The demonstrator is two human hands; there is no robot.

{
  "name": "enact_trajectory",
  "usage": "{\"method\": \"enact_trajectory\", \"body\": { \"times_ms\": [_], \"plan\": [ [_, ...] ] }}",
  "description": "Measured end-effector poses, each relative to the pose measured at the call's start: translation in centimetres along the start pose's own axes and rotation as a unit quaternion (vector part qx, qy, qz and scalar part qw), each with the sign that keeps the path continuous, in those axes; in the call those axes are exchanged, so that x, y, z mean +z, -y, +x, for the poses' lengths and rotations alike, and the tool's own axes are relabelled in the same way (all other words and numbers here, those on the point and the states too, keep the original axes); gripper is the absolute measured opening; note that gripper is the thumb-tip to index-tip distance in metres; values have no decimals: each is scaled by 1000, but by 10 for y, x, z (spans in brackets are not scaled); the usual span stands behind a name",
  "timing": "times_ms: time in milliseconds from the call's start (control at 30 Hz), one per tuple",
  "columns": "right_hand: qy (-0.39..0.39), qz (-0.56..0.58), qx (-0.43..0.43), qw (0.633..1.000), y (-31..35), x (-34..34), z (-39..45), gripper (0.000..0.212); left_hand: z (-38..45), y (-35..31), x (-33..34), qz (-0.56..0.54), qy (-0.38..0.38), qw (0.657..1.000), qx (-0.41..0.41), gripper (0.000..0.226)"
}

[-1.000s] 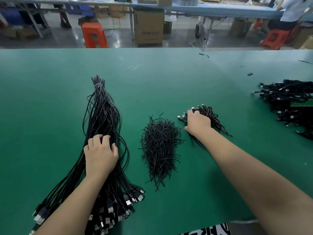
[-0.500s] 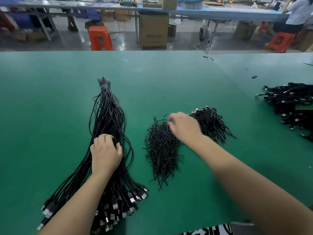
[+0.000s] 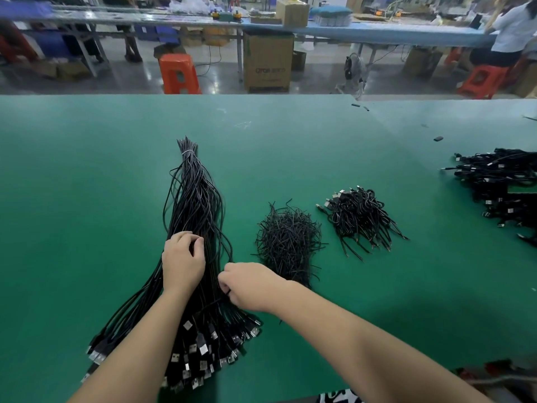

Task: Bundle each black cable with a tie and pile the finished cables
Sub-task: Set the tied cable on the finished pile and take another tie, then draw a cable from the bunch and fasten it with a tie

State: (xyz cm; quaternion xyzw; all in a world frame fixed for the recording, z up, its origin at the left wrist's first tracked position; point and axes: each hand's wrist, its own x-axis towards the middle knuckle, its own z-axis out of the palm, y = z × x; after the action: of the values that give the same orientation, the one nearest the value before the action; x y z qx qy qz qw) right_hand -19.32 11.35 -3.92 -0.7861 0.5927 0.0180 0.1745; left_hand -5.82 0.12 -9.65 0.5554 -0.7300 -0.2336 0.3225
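Observation:
A long sheaf of black USB cables (image 3: 197, 205) lies on the green table (image 3: 87, 170), bound at its far tip, plugs fanned out toward me. My left hand (image 3: 183, 261) rests on the sheaf's middle with fingers curled into the strands. My right hand (image 3: 247, 286) pinches a cable at the sheaf's right edge. A heap of short black ties (image 3: 287, 242) sits just right of it. Farther right lies a small pile of bundled cables (image 3: 360, 216).
A larger heap of black cables (image 3: 499, 181) lies at the table's right edge. Small black bits (image 3: 438, 138) are scattered at the far right. Beyond the table stand orange stools (image 3: 178, 74), a cardboard box (image 3: 267, 64) and a person seated at a long bench.
My right hand left the bundled pile, passed over the ties and now pinches a cable at the sheaf. My left hand stayed on the sheaf.

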Motion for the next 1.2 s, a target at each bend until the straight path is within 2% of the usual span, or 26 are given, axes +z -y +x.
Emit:
{"method": "enact_trajectory", "body": {
  "times_ms": [167,300,400,567,633,800,933,1033,1100,1200],
  "plan": [
    [-113,103,24,988,-4,-6,-8,6,5,3,-5,-24,-5,999,-24,20],
    [-215,177,73,958,-5,-24,-12,29,4,1,-3,-15,-2,1000,-7,18],
    [-258,307,108,910,-6,-39,-16,44,-1,1,0,23,0,1000,18,18],
    [-322,524,107,781,-5,-57,-20,44,-5,2,2,76,-2,996,53,27],
    [-332,564,97,750,-6,-62,-26,46,-6,1,2,77,-1,995,57,35],
    [-341,565,92,746,-3,-74,-41,49,-10,-7,1,125,-31,989,74,56],
    [-349,566,88,742,-5,-88,-52,49,-7,-23,0,176,5,972,154,65],
    [-352,583,94,727,-7,-96,-60,50,3,-46,-2,142,34,971,190,66],
    [-353,598,93,714,-9,-102,-64,51,9,-62,-4,93,49,978,177,62],
    [-362,626,64,687,-13,-112,-72,52,20,-76,-3,72,78,981,161,37]
  ]
}}
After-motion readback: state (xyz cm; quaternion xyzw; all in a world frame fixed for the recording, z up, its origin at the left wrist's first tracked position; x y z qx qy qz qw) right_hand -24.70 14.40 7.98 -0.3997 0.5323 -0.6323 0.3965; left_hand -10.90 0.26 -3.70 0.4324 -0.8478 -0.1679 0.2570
